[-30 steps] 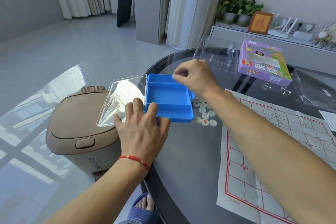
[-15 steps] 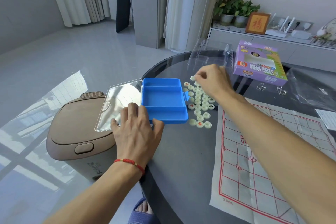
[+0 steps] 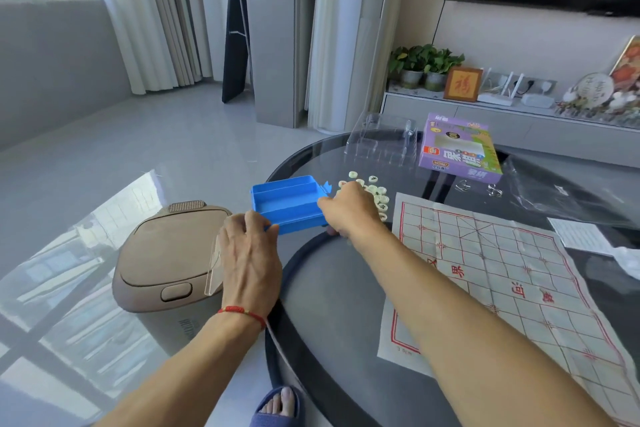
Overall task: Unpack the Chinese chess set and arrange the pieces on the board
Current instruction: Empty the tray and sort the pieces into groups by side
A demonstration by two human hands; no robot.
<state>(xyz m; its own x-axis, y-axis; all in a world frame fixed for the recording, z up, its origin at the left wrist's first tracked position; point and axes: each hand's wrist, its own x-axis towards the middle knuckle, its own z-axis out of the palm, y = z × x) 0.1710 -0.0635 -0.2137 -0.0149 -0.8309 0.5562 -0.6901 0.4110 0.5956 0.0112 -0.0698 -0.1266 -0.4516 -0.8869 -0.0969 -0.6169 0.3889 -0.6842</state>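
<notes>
The empty blue case (image 3: 287, 204) sits at the left rim of the round glass table (image 3: 332, 295). Its clear lid (image 3: 214, 267) hangs down over the rim. My left hand (image 3: 251, 253) grips the case's near left corner where the lid joins. My right hand (image 3: 349, 211) holds the case's right end with curled fingers. Several pale round chess pieces (image 3: 375, 192) lie in a pile just right of the case, partly hidden by my right hand. The paper board (image 3: 502, 270) with red lines lies spread out to the right.
A purple game box (image 3: 457, 149) and a clear plastic insert (image 3: 384, 142) stand at the table's far side. Two metal clips (image 3: 464, 185), a plastic bag (image 3: 554, 194) and a leaflet (image 3: 581, 236) lie right. A beige bin (image 3: 166, 260) stands below the rim.
My right hand left the pile of pieces and came back to the case's right end. The clear lid has swung from flat to hanging down under my left hand.
</notes>
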